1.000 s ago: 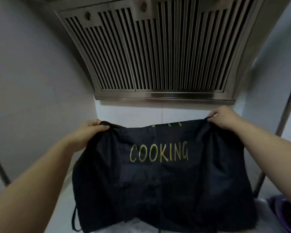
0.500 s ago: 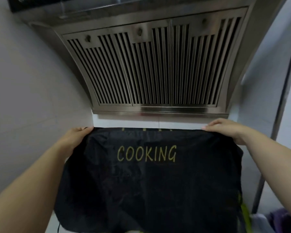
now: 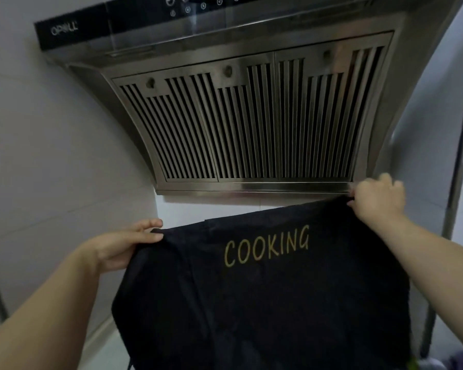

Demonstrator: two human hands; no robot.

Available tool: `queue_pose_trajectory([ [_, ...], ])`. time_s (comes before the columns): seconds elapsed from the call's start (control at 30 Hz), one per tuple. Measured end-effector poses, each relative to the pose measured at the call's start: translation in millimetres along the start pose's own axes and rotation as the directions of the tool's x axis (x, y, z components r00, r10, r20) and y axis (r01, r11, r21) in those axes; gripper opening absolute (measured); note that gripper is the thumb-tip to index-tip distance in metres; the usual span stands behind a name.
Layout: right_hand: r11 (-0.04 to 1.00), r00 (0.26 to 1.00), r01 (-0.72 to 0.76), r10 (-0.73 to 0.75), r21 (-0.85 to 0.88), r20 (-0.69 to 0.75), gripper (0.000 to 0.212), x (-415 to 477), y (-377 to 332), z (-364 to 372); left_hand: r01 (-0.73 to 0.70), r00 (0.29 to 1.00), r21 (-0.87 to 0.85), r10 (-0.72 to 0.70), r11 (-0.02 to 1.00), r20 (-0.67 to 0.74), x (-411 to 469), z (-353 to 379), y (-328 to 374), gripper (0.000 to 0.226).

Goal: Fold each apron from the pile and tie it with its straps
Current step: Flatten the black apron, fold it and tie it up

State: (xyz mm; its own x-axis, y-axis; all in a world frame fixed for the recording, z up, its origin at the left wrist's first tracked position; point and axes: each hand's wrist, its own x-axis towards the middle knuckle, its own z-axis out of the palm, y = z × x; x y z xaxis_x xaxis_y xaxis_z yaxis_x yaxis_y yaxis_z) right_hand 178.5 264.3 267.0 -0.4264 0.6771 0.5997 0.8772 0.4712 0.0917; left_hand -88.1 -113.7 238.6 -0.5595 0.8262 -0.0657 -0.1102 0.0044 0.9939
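Below the range hood [image 3: 251,124], the black apron [image 3: 265,303] hung spread, left hand [image 3: 118,247] and right hand [image 3: 377,198] each pinched on a top corner. Soft, light cloth; corners seemed the best hold.

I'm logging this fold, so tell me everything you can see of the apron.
The apron is black, thin-looking cloth with COOKING stitched in gold near its top. It hangs spread out in the air, top edge slanting up to the right, below the hood. The left hand and right hand pinch its upper corners. Its bottom runs out of frame; no straps are clearly visible.
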Motion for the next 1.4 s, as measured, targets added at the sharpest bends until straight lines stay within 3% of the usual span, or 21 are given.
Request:
queue_pose_trajectory([
  [0.07, 0.999, 0.997, -0.020, 0.018, 0.027, 0.075, 0.020, -1.1, -1.0, 0.2, -0.027, 1.000, -0.048, 0.027, 0.998, -0.002, 1.2, 4.0, -10.5, 0.085],
  [0.17, 0.978, 0.980, -0.128, 0.099, 0.165, 0.172, 0.019, -2.8, -2.1, 0.8, -0.018, 1.000, 0.068, 0.018, 0.998, 0.006, 0.9, 8.8, -19.2, 0.084],
  [0.3, 0.901, 0.944, -0.237, 0.125, 0.363, 0.305, 0.021, 2.9, -2.0, -0.3, 0.141, 0.960, 0.345, -0.213, 0.928, 0.181, 1.2, 14.4, -19.1, 0.070],
  [0.4, 0.738, 0.904, -0.325, 0.058, 0.592, 0.424, 0.016, 11.9, -5.8, 9.6, 0.210, 0.971, 0.286, -0.233, 0.935, 0.050, 4.8, 15.1, -16.3, 0.082],
  [0.43, 0.683, 0.904, -0.327, 0.024, 0.653, 0.427, 0.009, 10.3, -5.7, 10.8, 0.184, 0.983, 0.228, -0.186, 0.956, -0.012, 7.4, 15.4, -15.4, 0.071],
  [0.5, 0.635, 0.947, -0.267, 0.032, 0.725, 0.321, 0.016, 7.0, -4.8, 18.2, 0.100, 0.985, 0.075, -0.088, 0.992, -0.148, 11.7, 17.2, -12.5, 0.037],
  [0.57, 0.708, 0.976, -0.127, -0.034, 0.695, 0.213, 0.015, 1.9, -6.6, 18.9, 0.041, 0.971, -0.002, -0.040, 0.999, -0.234, 16.4, 17.5, -11.7, 0.032],
  [0.67, 0.742, 0.975, 0.005, -0.152, 0.670, 0.161, 0.011, 0.6, -4.4, 18.6, 0.015, 0.970, -0.015, -0.018, 1.000, -0.244, 15.3, 18.0, -4.5, 0.030],
  [0.8, 0.772, 0.989, -0.104, 0.014, 0.627, 0.146, 0.016, 6.8, -1.5, 15.6, 0.227, 0.953, 0.013, -0.219, 0.974, -0.207, 18.7, 19.0, -4.7, 0.032],
  [0.9, 0.682, 0.962, -0.248, 0.092, 0.688, 0.255, 0.013, 9.9, -8.9, 11.1, 0.347, 0.915, 0.070, -0.321, 0.935, -0.242, 25.5, 29.8, -18.5, 0.043],
  [1.03, 0.580, 0.967, -0.255, 0.168, 0.774, 0.193, 0.010, 10.5, -11.4, 10.8, 0.268, 0.922, -0.072, -0.278, 0.961, -0.272, 26.9, 41.9, -25.2, 0.036],
  [1.13, 0.596, 0.986, -0.143, 0.155, 0.790, 0.061, 0.016, 6.1, -8.7, 9.6, 0.148, 0.929, -0.315, -0.241, 0.937, -0.281, 26.8, 38.9, -22.8, 0.039],
  [1.23, 0.597, 0.989, -0.058, 0.145, 0.800, -0.037, 0.019, 3.2, -6.8, 5.7, 0.063, 0.950, -0.390, -0.176, 0.919, -0.259, 25.4, 37.3, -16.7, 0.033],
  [1.3, 0.533, 0.973, -0.069, 0.223, 0.843, -0.061, 0.023, 3.0, -8.1, 0.5, 0.035, 0.961, -0.459, -0.156, 0.888, -0.229, 23.0, 41.2, -14.6, 0.023],
  [1.4, 0.265, 0.892, -0.204, 0.448, 0.942, 0.067, 0.023, 4.1, -14.9, -10.8, 0.022, 0.962, -0.499, -0.155, 0.866, -0.226, 24.2, 53.4, -17.3, 0.026],
])
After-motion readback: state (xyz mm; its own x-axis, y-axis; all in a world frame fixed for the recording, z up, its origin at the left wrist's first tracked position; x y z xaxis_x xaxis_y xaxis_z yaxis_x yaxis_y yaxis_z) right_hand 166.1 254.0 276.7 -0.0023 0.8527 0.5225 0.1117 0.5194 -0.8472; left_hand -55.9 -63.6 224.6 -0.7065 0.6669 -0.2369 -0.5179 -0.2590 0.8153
